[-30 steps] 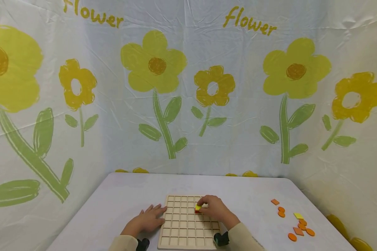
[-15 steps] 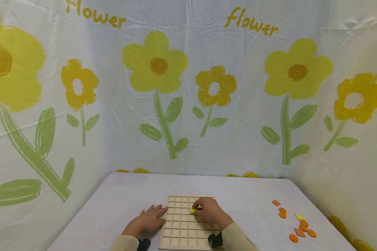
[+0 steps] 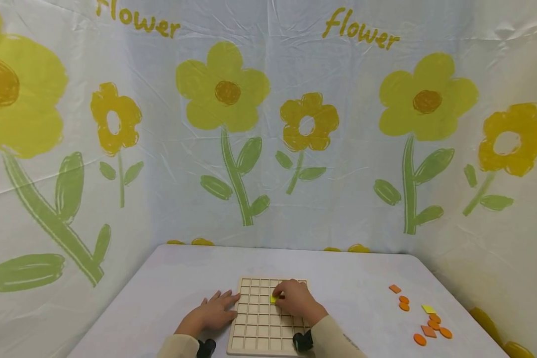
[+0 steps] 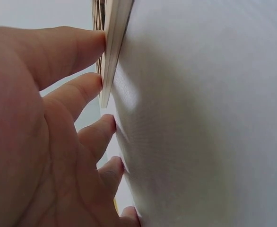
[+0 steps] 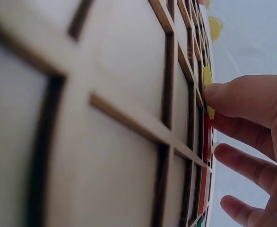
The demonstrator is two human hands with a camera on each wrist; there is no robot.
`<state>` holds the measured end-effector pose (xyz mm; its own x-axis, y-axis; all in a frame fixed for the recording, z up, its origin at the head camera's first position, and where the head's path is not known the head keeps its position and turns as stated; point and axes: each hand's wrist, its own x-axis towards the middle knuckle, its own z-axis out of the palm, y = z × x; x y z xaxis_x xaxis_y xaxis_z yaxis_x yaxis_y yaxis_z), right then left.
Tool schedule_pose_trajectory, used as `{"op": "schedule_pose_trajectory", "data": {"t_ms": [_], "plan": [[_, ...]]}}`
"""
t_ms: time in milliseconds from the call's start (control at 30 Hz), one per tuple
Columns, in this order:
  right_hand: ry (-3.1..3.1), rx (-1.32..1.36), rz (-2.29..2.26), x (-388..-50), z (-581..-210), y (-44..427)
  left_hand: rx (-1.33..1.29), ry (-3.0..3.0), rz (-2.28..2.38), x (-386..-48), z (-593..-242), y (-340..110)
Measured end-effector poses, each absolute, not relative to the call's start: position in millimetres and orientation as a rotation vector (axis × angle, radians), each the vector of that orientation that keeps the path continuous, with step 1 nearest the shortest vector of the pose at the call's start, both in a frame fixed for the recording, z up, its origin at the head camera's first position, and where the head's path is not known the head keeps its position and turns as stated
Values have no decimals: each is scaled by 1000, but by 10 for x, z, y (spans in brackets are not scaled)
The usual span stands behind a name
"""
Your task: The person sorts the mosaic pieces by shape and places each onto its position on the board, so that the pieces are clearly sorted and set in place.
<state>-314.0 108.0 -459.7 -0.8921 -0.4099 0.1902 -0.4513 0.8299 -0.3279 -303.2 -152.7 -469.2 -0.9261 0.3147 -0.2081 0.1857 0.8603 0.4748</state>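
Note:
A pale wooden grid board (image 3: 256,330) lies on the white table. Thumb and fingers of my right hand (image 3: 297,298) pinch a yellow square tile (image 3: 273,299) at a cell in the board's upper middle. In the right wrist view the thumb lies on the yellow tile (image 5: 211,113), which looks slightly tilted; whether it is fully down in the cell I cannot tell. Red tiles (image 5: 207,139) sit beside it, mostly covered by the hand in the head view. My left hand (image 3: 212,313) has its fingers spread, thumb and index fingertip touching the board's left edge (image 4: 112,52).
To the right on the table (image 3: 353,278) lie loose pieces: several orange discs (image 3: 419,339), orange diamond-shaped tiles (image 3: 428,331) and a yellow tile (image 3: 428,309). A bit of green (image 5: 200,221) shows on the board. A flower-print cloth (image 3: 295,214) surrounds the table.
My right hand has shifted left with the yellow tile, from over a red tile to the cell left of it, and lowered slightly. The left hand stays at the board's edge.

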Motion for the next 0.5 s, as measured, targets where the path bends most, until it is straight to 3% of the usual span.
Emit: {"op": "schedule_pose_trajectory", "data": {"t_ms": [500], "plan": [[-2904, 700, 603, -3065, -4515, 1074, 401, 2754, 658, -3066, -4724, -1540]]}}
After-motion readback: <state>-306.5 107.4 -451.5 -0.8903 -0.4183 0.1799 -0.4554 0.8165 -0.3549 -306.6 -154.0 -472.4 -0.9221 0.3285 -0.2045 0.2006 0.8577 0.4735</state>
